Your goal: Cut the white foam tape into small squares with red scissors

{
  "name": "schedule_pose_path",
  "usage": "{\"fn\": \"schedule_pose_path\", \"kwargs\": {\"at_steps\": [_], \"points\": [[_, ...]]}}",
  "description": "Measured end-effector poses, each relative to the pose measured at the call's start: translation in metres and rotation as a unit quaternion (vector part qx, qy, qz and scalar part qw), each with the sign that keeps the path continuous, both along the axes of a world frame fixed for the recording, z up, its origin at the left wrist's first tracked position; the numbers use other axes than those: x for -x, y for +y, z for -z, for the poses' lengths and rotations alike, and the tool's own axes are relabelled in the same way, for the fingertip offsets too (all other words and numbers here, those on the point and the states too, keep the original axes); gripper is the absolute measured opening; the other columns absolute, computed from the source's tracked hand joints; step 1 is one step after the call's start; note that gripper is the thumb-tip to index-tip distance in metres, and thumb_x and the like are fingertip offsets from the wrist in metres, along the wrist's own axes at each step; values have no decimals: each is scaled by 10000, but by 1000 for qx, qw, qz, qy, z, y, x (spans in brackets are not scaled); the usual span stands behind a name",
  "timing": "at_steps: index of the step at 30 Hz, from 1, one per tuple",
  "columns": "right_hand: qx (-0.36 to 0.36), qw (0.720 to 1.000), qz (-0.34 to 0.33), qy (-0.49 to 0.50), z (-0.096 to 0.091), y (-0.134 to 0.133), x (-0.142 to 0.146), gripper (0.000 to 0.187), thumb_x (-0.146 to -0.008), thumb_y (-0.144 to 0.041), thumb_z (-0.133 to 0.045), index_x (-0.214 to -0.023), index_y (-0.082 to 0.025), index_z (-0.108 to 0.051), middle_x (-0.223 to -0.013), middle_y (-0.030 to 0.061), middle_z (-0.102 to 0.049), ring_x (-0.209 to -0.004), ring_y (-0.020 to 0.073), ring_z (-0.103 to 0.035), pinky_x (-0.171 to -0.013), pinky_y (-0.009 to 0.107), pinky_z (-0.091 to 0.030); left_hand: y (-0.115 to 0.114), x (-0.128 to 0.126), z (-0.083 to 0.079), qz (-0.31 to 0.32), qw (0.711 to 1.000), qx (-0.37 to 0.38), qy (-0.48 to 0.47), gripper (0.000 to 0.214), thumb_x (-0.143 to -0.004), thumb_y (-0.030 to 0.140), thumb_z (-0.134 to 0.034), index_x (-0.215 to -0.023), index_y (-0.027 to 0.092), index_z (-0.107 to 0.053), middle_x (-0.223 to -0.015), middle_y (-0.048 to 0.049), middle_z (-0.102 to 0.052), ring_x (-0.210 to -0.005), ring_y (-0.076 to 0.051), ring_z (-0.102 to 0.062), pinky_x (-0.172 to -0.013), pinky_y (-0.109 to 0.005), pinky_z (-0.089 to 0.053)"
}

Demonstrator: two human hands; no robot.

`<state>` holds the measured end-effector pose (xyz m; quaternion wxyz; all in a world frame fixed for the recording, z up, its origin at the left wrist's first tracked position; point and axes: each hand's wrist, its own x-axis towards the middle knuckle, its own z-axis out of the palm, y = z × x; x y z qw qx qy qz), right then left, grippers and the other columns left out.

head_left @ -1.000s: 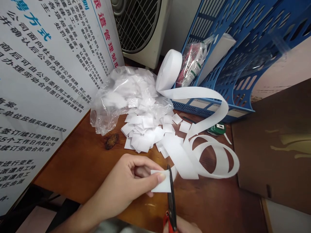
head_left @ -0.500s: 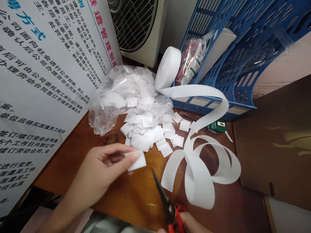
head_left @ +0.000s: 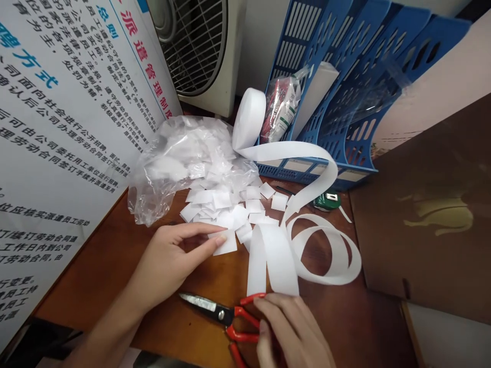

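Note:
My left hand [head_left: 169, 263] pinches a small white square [head_left: 227, 244] between thumb and fingertips, at the near edge of a heap of similar white squares [head_left: 217, 202]. At the lower middle, my right hand [head_left: 295, 329] is on the red handles of a pair of scissors [head_left: 221, 314]. Their dark blades point left, low over the wooden table, and appear closed. Just beyond the right fingers, a loose white strip [head_left: 282, 258] hangs in loops, running back to a roll [head_left: 251, 117]; I cannot tell whether those fingers touch it.
Behind the heap lies a clear plastic bag [head_left: 153, 189] holding more white squares. A blue file rack [head_left: 337, 117] stands at the back, with a green tape measure [head_left: 326, 201] before it. A fan [head_left: 207, 51], a printed board [head_left: 76, 117] and a cardboard box [head_left: 422, 214] surround the table.
My right hand has come up into view, and the scissors have swung from pointing up to pointing left. The strip's near end has shifted left and toward me. The view has turned slightly.

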<state>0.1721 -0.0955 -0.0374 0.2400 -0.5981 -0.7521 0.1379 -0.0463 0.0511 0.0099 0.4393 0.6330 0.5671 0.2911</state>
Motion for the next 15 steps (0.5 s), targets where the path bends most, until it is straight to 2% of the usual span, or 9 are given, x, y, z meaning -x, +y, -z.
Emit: {"fn": "schedule_pose_path", "kwargs": {"at_steps": [4,5,7,10,12,15], "points": [[-10,999,18,-27,-11,25,-10,498,-893,25,-428,-1314,-162,-617,-1223,106,-696,-1074,234,-617,-922,363,-540,3,-5,2,7,1000,15,-12,165,-864,363,-790,-959,250,-862,-949,-4,-854,-846,-218,-783,-744,-226,-611],[-14,999,13,-35,-12,31,-12,541,-886,48,-413,-1338,-167,-621,-1293,102,-680,-1134,243,-591,-969,387,-519,3,-6,3,7,1000,18,-14,170,-861,360,-792,-967,247,-863,-939,-8,-854,-835,-219,-784,-728,-227,-612],[-3,999,-21,-41,-12,45,-15,591,-888,72,-397,-1324,-226,-662,-1400,37,-657,-1247,259,-535,-1028,428,-474,4,-7,5,6,1000,19,-21,173,-852,349,-795,-966,239,-865,-934,-18,-855,-836,-230,-787,-734,-240,-619],[39,992,-101,-61,-8,60,-20,607,-897,70,-393,-1265,-293,-711,-1466,-73,-631,-1354,270,-487,-1048,453,-430,5,-6,6,4,999,13,-37,166,-844,328,-793,-951,227,-870,-972,-37,-855,-890,-256,-793,-798,-277,-633],[66,985,-128,-98,-5,65,-26,640,-875,67,-403,-1329,-295,-673,-1540,-79,-561,-1387,283,-477,-1028,473,-410,5,-6,6,1,999,15,-46,168,-838,327,-793,-944,224,-872,-972,-43,-855,-889,-262,-797,-796,-285,-639],[67,981,-119,-140,-2,66,-37,636,-892,28,-425,-1394,-313,-614,-1590,-48,-502,-1375,300,-502,-966,510,-363,4,-4,8,-14,998,21,-61,168,-831,333,-798,-938,226,-872,-940,-41,-856,-845,-251,-798,-747,-268,-638]]}}
